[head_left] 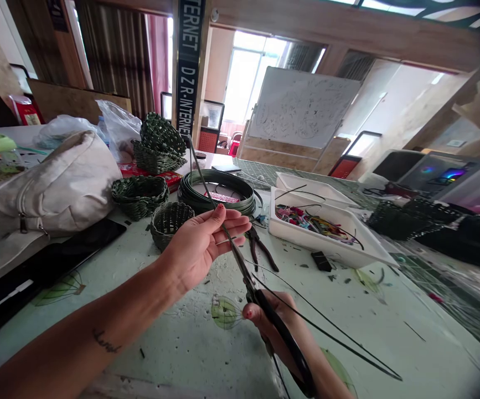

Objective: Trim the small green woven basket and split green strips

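Your left hand [200, 249] pinches a thin dark strip [205, 185] between thumb and forefinger, its other fingers spread, and the strip rises far past them. Your right hand [273, 321] is closed around the handles of long black scissors [286, 338]. Their blades reach up along the strip just below the pinch, but you can't tell how far apart they stand. Long dark strands [339, 338] trail right from the scissors.

Just beyond your left hand sits a small woven basket [169, 224], with a coil of green strip [217, 191] farther off. Pliers [260, 249] lie just right of your left fingertips, the nearest thing in your way. Farther right, a white tray [318, 235] holds coloured scraps, with a black clip [320, 261] at its near side. On the left, a canvas bag [52, 191] and a black tablet [44, 271] lie along the pale green table [181, 338], whose near edge runs beneath your left forearm
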`<action>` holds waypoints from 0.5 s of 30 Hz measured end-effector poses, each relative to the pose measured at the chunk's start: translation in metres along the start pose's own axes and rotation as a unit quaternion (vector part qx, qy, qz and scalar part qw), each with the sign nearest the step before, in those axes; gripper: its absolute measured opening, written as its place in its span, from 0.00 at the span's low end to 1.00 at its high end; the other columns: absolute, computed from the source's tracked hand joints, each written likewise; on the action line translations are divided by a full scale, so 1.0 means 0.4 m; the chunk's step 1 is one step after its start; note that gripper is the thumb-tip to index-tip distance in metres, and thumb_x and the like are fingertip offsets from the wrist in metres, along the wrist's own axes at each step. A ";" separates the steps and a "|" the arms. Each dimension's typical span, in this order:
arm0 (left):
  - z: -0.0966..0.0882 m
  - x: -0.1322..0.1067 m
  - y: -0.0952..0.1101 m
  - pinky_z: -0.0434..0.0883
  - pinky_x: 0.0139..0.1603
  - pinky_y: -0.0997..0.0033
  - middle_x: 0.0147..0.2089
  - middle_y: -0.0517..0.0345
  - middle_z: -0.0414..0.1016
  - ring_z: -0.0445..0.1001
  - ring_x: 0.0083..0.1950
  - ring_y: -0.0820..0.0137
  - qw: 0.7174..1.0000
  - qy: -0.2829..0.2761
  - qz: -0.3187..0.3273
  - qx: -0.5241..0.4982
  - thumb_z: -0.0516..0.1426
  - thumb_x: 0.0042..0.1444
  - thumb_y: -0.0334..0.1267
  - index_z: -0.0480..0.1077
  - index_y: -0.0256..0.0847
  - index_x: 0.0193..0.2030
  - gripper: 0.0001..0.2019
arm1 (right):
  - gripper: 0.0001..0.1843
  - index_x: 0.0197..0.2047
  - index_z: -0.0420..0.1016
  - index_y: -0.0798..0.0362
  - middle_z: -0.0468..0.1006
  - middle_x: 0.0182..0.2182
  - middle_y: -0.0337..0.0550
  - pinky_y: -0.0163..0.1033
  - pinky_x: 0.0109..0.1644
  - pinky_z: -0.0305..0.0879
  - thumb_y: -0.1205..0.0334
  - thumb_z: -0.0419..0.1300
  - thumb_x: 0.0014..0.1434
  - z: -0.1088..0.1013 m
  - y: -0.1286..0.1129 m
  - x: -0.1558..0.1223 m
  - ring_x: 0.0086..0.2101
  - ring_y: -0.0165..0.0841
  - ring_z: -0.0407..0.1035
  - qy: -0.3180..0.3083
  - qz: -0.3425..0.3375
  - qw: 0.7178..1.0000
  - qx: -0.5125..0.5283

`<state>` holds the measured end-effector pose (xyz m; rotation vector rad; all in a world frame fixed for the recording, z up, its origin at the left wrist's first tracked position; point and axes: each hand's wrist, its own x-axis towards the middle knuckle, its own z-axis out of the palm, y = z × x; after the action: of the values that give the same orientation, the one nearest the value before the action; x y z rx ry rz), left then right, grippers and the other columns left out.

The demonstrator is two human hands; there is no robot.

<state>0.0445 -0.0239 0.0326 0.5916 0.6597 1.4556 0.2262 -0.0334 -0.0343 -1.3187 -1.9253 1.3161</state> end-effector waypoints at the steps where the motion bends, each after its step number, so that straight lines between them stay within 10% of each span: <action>1: 0.002 -0.001 -0.002 0.71 0.53 0.56 0.41 0.43 0.79 0.77 0.48 0.59 1.000 0.001 0.000 0.001 0.55 0.61 0.35 0.74 0.30 0.36 0.10 | 0.32 0.20 0.55 0.51 0.48 0.14 0.30 0.32 0.19 0.41 0.31 0.59 0.47 -0.001 0.003 0.002 0.17 0.24 0.46 -0.001 -0.002 1.000 -0.004; 15: 0.011 -0.015 -0.050 0.68 0.57 0.59 0.41 0.44 0.80 0.78 0.47 0.63 1.000 -0.017 -0.003 -0.011 0.57 0.59 0.37 0.76 0.32 0.36 0.09 | 0.36 0.22 0.60 0.53 0.55 0.17 0.34 0.33 0.21 0.49 0.24 0.55 0.46 -0.011 0.009 -0.010 0.20 0.27 0.53 -0.008 -0.035 0.999 0.007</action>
<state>0.0615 -0.0304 0.0217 0.5964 0.6173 1.4427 0.2332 -0.0347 -0.0351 -1.2257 -1.9502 1.3070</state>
